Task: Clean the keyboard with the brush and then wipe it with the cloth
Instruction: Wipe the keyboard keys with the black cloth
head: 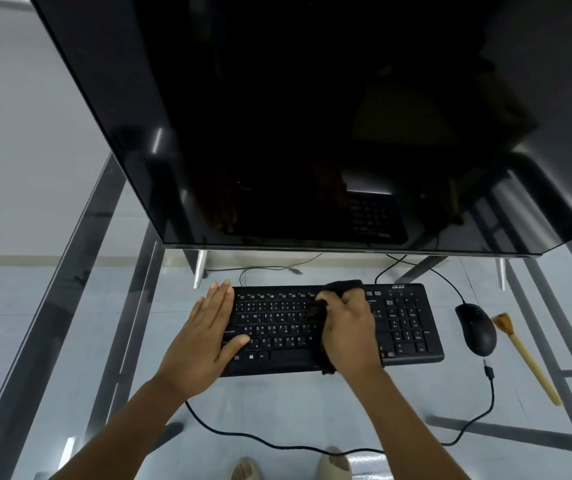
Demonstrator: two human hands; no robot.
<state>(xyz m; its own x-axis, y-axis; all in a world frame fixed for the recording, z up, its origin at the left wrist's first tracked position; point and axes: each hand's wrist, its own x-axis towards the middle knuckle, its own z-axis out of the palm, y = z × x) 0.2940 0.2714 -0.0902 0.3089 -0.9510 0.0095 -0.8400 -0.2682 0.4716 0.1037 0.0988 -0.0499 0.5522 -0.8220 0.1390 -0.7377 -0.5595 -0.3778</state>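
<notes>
A black keyboard [402, 323] lies on the glass desk below the monitor. My left hand [205, 336] rests flat on the keyboard's left end, fingers straight, thumb on the keys. My right hand [348, 332] grips a black cloth [345, 285] and holds it against the middle of the keyboard; the cloth shows above the knuckles and below the wrist. A brush [523, 356] with a pale wooden handle and tan bristles lies on the desk right of the mouse, untouched.
A large dark monitor [312, 116] hangs over the far side of the desk on metal feet. A black mouse [477, 328] sits right of the keyboard. A loose black cable [490, 393] runs across the near glass [277, 403]. Feet show through the glass below.
</notes>
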